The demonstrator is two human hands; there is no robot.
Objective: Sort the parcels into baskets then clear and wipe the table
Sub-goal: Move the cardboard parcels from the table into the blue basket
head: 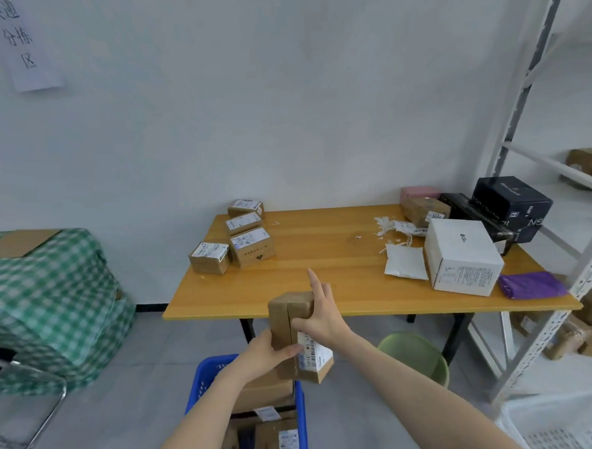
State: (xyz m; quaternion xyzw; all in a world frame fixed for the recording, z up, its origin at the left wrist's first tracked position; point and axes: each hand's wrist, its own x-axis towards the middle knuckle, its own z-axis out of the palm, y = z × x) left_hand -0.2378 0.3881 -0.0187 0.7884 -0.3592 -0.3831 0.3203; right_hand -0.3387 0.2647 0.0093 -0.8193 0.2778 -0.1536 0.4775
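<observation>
Above the blue plastic basket [200,384], left hand [270,351] and right hand [321,317] both grip a brown cardboard parcel with a white label [287,314], just off the orange wooden surface [323,250]. Sorting step, by my judgement; next, lower it in.

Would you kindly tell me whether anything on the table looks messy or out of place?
Yes: torn white paper scraps lie scattered over the right part of the table, beside a white pouch, like unpacking litter. A purple bag also lies crumpled at the front right corner.
</observation>
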